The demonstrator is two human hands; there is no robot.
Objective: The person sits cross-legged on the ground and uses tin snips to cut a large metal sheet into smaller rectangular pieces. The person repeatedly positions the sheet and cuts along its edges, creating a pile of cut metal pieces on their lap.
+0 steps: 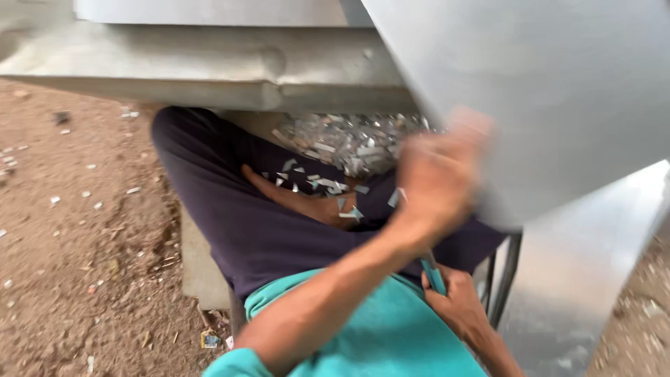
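2 hands: left touching metal sheet, right closed around teal-handled tool.

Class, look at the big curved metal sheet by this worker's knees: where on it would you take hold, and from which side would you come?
Probably the sheet's lower free edge, where the blurred left hand already is. Come from the worker's side, fingers wrapping the rim. The sheet is wide, smooth and curved, so only an edge offers purchase. The cut edge may be sharp, judging by the metal offcuts piled below. The right hand holds a teal-handled tool.
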